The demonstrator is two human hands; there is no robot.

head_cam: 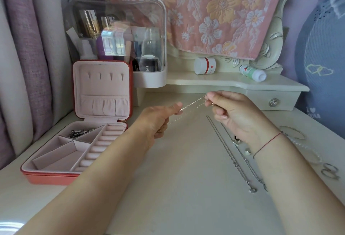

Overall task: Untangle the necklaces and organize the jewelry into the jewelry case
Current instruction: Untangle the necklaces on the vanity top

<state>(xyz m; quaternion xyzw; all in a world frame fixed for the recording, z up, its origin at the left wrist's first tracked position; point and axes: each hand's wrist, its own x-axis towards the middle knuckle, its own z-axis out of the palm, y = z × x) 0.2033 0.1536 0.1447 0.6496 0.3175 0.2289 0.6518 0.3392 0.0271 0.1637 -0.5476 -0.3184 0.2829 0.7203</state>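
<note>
A fine silver chain (pixel 192 104) is stretched in the air above the middle of the tabletop (pixel 177 197), one end pinched by the left hand (pixel 158 121) and the other by the right hand (pixel 237 117). It looks featherlight, limp and slippery, and likely to kink or knot, so I judge it best held near its ends under gentle tension. The open jewelry case (pixel 56 177) stands at the left edge with some metal pieces (pixel 80 133) in its far compartment, and two more necklaces (pixel 228 150) lie straight towards the right edge.
</note>
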